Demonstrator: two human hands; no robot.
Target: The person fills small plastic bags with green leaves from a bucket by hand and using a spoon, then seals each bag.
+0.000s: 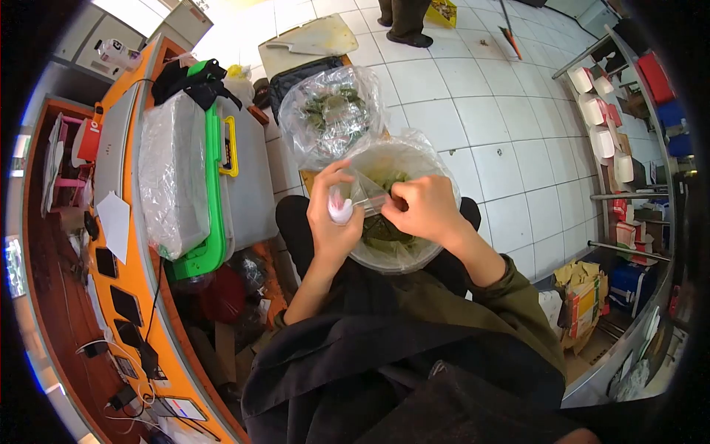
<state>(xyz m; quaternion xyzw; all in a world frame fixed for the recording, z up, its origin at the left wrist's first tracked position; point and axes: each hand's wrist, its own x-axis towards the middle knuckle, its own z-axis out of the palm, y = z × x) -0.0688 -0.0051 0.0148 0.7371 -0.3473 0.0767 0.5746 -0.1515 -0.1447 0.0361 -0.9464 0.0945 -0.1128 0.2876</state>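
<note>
Between my knees stands a bucket (403, 264) lined with clear plastic, with green leaves (388, 235) inside. Over its opening, a small clear plastic bag (365, 195) is stretched between my two hands. My left hand (330, 222) is closed on the bag's left side, and a small white and pink item (340, 209) shows by its palm. My right hand (427, 211) pinches the right edge of the bag, fingers curled. Just beyond the bucket lies a larger clear plastic bag (296, 137) holding more green leaves.
A knife (299, 49) lies on a cutting board (336, 37) farther ahead. An orange counter (118, 285) runs along my left, beside a green-lidded bin (211, 185). A metal shelf rack (617, 196) stands right. Another person's legs (409, 18) are on the tiled floor ahead.
</note>
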